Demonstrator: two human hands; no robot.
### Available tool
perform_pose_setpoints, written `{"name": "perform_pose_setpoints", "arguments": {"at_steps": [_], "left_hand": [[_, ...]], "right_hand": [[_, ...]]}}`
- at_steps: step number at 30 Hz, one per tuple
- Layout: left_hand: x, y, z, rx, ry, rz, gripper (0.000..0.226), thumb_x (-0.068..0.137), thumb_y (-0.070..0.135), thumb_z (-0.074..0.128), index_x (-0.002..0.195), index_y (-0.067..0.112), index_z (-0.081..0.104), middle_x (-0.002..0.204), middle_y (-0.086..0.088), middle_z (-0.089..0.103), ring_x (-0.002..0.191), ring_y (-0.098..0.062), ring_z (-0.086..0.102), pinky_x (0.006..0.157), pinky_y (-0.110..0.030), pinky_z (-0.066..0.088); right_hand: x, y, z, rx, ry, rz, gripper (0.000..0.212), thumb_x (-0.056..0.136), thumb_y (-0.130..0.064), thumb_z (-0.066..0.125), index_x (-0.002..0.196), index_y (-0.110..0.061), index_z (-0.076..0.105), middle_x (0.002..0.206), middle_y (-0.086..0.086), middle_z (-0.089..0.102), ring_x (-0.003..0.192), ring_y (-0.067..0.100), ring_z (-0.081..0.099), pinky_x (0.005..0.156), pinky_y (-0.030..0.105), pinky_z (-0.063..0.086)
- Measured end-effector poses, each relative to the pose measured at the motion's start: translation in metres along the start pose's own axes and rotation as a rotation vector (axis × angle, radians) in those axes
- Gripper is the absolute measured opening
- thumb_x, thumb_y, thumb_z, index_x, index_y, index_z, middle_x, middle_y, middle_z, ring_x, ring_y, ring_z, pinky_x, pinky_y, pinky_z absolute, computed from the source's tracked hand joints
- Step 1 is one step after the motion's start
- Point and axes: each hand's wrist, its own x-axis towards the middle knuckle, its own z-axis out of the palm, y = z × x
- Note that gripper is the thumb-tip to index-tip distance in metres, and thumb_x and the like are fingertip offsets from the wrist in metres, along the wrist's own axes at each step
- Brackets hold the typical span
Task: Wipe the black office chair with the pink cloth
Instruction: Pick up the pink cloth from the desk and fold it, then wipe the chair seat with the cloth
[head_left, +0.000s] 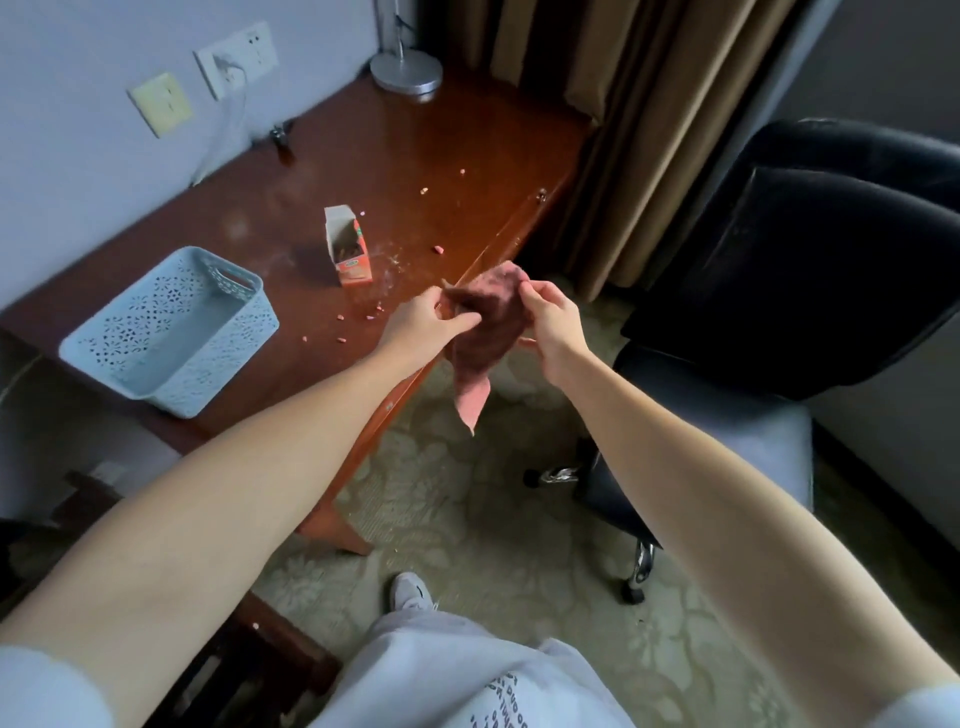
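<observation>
A pink cloth (483, 338) hangs bunched in the air over the desk's front edge, one corner drooping toward the floor. My left hand (421, 322) pinches its left side. My right hand (553, 317) pinches its upper right side. The black office chair (810, 249) stands to the right, its padded backrest facing me and its grey seat (727, 431) below; the cloth hangs well left of it and does not touch it.
The reddish wooden desk (374, 156) carries a pale blue perforated basket (171, 327), an open orange carton (350, 249), scattered pink crumbs and a lamp base (406, 73). Brown curtains (623, 130) hang behind. Patterned carpet (467, 509) lies between desk and chair.
</observation>
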Motion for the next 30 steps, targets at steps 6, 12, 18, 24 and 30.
{"name": "perform_pose_setpoints", "arguments": {"at_steps": [6, 12, 18, 24, 30], "left_hand": [[-0.005, 0.063, 0.042, -0.024, -0.033, 0.126, 0.078, 0.084, 0.054, 0.071, 0.147, 0.031, 0.031, 0.129, 0.002, 0.056, 0.108, -0.018, 0.059, 0.095, -0.038, 0.05], [-0.006, 0.108, 0.091, -0.048, -0.206, 0.22, 0.066, 0.088, 0.044, 0.07, 0.146, 0.041, 0.04, 0.145, 0.002, 0.05, 0.123, -0.017, 0.052, 0.106, -0.042, 0.042], [-0.015, 0.153, 0.139, -0.09, -0.269, 0.263, 0.018, 0.089, 0.029, 0.07, 0.107, 0.03, 0.07, 0.11, 0.004, 0.07, 0.109, -0.017, 0.063, 0.096, -0.036, 0.05], [-0.023, 0.188, 0.187, -0.136, -0.236, 0.253, 0.024, 0.081, 0.032, 0.072, 0.094, 0.012, 0.074, 0.094, -0.001, 0.075, 0.091, -0.016, 0.068, 0.085, -0.028, 0.052], [-0.029, 0.226, 0.237, -0.13, -0.17, 0.234, 0.009, 0.091, 0.025, 0.064, 0.088, 0.017, 0.067, 0.082, 0.003, 0.065, 0.078, -0.012, 0.057, 0.06, -0.017, 0.04]], "right_hand": [[-0.021, -0.012, -0.071, -0.01, 0.025, -0.058, 0.013, 0.097, -0.02, 0.057, 0.089, -0.018, 0.067, 0.08, 0.0, 0.067, 0.069, 0.011, 0.06, 0.065, 0.028, 0.047], [-0.037, -0.017, -0.14, -0.007, -0.005, -0.061, 0.012, 0.093, -0.023, 0.062, 0.097, -0.019, 0.072, 0.086, 0.001, 0.073, 0.081, 0.014, 0.066, 0.077, 0.033, 0.049], [-0.052, -0.013, -0.204, 0.028, -0.011, -0.052, 0.012, 0.093, -0.022, 0.063, 0.092, -0.017, 0.074, 0.086, 0.002, 0.073, 0.078, 0.013, 0.067, 0.077, 0.032, 0.049], [-0.068, -0.003, -0.262, 0.057, 0.037, -0.066, 0.016, 0.093, -0.02, 0.063, 0.099, -0.01, 0.073, 0.088, 0.006, 0.072, 0.081, 0.018, 0.066, 0.08, 0.034, 0.051], [-0.086, 0.01, -0.321, -0.063, 0.053, -0.002, 0.008, 0.089, -0.02, 0.067, 0.089, -0.013, 0.072, 0.082, 0.003, 0.069, 0.077, 0.017, 0.063, 0.076, 0.032, 0.049]]}}
